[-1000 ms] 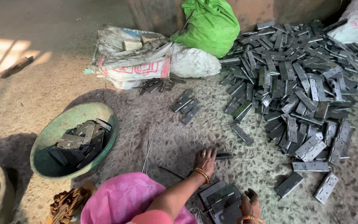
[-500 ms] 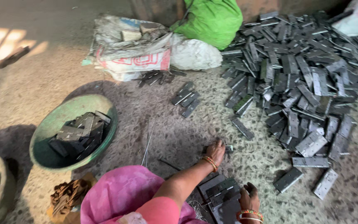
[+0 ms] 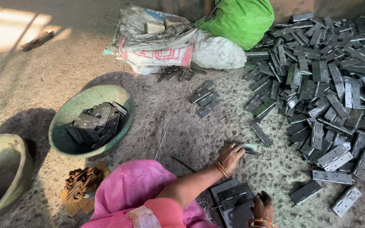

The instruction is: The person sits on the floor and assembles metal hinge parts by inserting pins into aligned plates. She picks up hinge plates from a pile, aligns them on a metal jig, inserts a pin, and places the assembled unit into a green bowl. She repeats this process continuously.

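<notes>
My left hand (image 3: 231,155), with bangles at the wrist, reaches out over the stone floor and closes on a small grey metal hinge (image 3: 250,148) at the near edge of a big pile of grey hinges (image 3: 326,80). My right hand (image 3: 262,206), partly cut off by the frame's bottom edge, lies with curled fingers against a few dark hinge plates (image 3: 229,198) laid flat in front of me. Whether it grips one is unclear. Pink cloth (image 3: 136,190) covers my knee.
A green basin (image 3: 66,120) with several hinges stands at the left, and a larger green tub (image 3: 3,169) at the far left. Filled sacks (image 3: 161,46) and a green bag (image 3: 241,19) lie at the back. Thin metal rods (image 3: 162,136) and a small hinge group (image 3: 204,98) lie mid-floor.
My left hand has moved up and to the right, away from the flat plates, and closed on a hinge by the pile. My right hand has stayed by the plates.
</notes>
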